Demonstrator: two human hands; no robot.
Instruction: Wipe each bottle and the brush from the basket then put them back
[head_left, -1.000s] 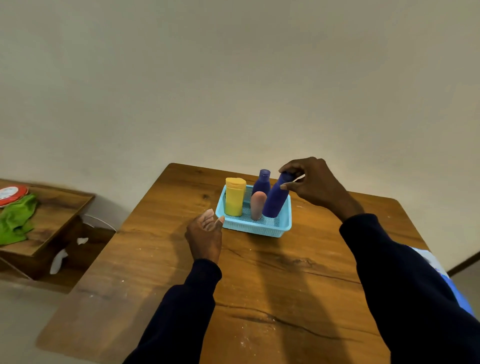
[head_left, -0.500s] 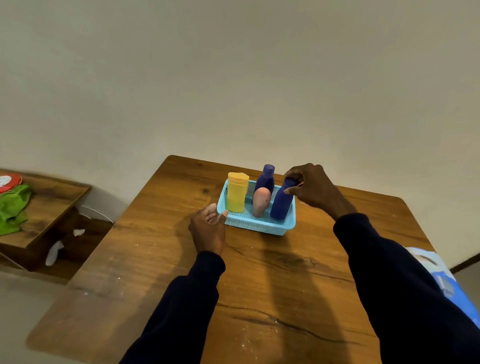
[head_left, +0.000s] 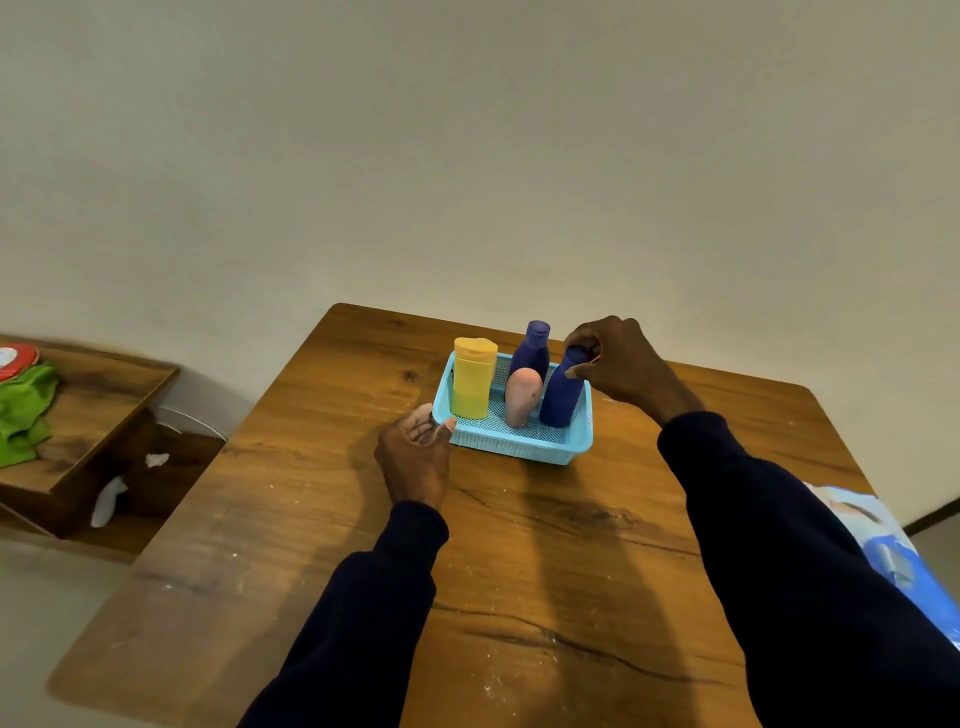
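The basket (head_left: 519, 449) on the table (head_left: 519, 571) holds a yellow bottle (head_left: 472, 379), a pink brush (head_left: 522, 395), a rear bottle (head_left: 532, 353) and a blue bottle (head_left: 561, 397), all standing. The right hand (head_left: 618, 364) pinches the blue bottle's cap. The left hand (head_left: 415, 452), with loose fingers, touches the basket's corner.

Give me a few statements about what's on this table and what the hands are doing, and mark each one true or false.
1. The right hand grips the cap end of the right blue bottle. True.
2. The yellow bottle lies on its side. False: it stands upright in the basket.
3. The left hand touches the basket's near left corner. True.
4. The green cloth is in the basket. False: it lies on the side shelf.
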